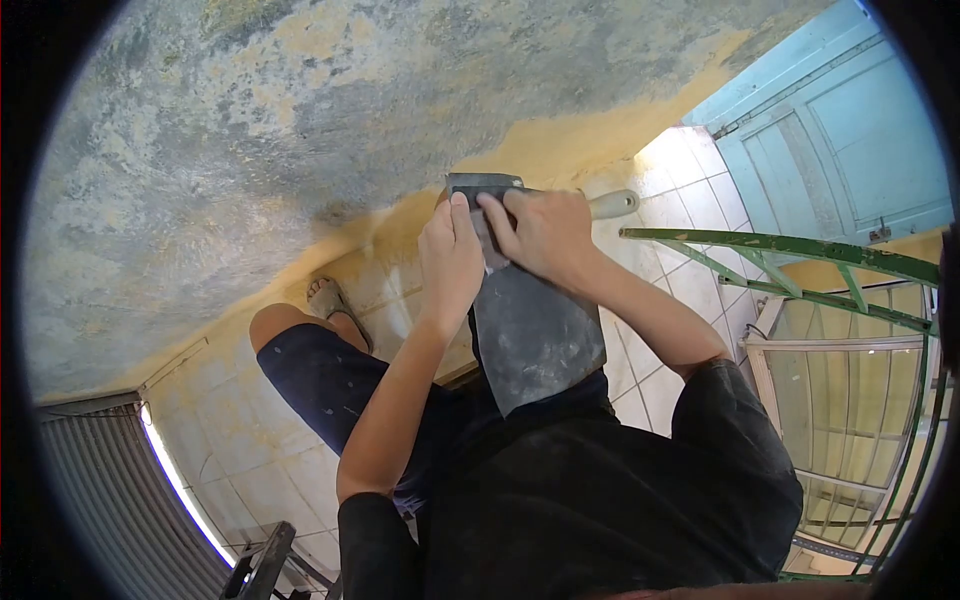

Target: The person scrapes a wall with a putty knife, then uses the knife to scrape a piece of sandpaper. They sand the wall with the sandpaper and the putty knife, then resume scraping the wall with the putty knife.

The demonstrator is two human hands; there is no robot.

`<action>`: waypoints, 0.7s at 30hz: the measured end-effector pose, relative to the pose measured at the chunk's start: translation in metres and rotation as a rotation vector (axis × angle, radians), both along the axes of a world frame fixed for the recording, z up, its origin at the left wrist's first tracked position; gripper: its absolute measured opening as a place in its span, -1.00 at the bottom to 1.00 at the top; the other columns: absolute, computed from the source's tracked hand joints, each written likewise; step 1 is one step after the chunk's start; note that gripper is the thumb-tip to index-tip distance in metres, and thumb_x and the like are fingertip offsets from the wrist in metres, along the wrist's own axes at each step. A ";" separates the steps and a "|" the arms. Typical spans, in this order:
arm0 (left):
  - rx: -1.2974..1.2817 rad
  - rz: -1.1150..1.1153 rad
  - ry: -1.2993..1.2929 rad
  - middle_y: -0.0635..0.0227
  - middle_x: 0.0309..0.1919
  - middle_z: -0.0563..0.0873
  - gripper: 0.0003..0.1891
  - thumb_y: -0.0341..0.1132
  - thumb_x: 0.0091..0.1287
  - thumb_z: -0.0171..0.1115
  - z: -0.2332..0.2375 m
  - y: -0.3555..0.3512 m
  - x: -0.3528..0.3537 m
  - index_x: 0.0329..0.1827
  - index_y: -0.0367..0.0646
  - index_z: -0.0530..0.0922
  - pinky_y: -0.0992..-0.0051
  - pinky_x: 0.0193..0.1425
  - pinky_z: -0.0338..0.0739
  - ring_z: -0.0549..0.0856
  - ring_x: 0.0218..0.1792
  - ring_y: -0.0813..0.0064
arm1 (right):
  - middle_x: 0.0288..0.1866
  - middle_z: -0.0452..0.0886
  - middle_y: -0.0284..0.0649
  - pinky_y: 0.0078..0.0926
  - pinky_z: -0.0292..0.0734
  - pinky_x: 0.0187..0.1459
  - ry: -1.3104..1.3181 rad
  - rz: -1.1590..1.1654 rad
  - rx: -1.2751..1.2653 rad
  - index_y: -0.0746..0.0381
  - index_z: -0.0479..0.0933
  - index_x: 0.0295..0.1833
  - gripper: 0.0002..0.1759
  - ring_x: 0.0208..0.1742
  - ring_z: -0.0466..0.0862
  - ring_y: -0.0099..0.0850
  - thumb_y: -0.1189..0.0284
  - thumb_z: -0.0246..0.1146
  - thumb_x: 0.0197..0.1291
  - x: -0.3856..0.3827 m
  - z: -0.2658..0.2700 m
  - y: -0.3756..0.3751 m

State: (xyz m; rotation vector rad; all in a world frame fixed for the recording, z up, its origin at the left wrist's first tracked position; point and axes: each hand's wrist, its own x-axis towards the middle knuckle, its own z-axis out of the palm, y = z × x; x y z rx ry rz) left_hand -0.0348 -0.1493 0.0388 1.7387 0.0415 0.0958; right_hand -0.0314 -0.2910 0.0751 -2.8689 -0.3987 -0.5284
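A dark grey sheet that looks like sandpaper [540,335], dusted with white marks, hangs toward my lap. Its upper end lies against a flat, dark tool head [484,183]. A pale grey handle [614,204] with a hole at its end sticks out to the right beyond my right hand; it appears to belong to the same tool. My left hand [451,255] pinches the sheet and head from the left side. Curled over the head, the fingers of my right hand [545,230] press on the sheet's upper part. The palm sides of both hands are hidden.
A patchy grey and yellow wall [250,150] rises in front. Pale floor tiles [240,460] lie below my legs. At the right are a green metal frame [780,240], a light blue door [840,130] and a framed glass panel [850,400]. A corrugated shutter [120,500] stands lower left.
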 end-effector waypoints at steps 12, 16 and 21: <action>0.027 -0.026 0.027 -0.18 -0.38 0.67 -0.49 -0.10 0.68 -0.13 0.002 0.001 -0.005 -0.19 -0.42 0.57 0.09 -0.10 0.49 0.67 -0.27 -0.17 | -0.66 0.59 0.03 -0.09 0.50 -0.53 -0.009 -0.066 0.015 0.23 0.67 -0.56 -0.43 -0.62 0.64 0.01 0.06 0.22 0.41 0.021 -0.008 -0.003; 0.030 -0.012 0.072 -0.19 -0.39 0.66 -0.48 -0.09 0.67 -0.10 0.000 0.000 0.000 -0.23 -0.43 0.57 0.08 -0.11 0.49 0.67 -0.27 -0.18 | -0.66 0.59 0.03 -0.10 0.51 -0.52 -0.030 -0.136 0.051 0.23 0.68 -0.55 -0.42 -0.62 0.64 0.02 0.04 0.21 0.41 0.024 -0.007 -0.003; 0.008 0.009 0.073 -0.10 -0.49 0.57 -0.47 -0.08 0.66 -0.09 -0.003 0.003 0.005 -0.34 -0.42 0.50 0.12 -0.19 0.43 0.56 -0.40 -0.02 | -0.66 0.59 0.03 -0.07 0.52 -0.50 -0.012 -0.127 0.011 0.23 0.63 -0.59 -0.40 -0.59 0.65 0.04 0.03 0.21 0.41 0.016 -0.010 -0.005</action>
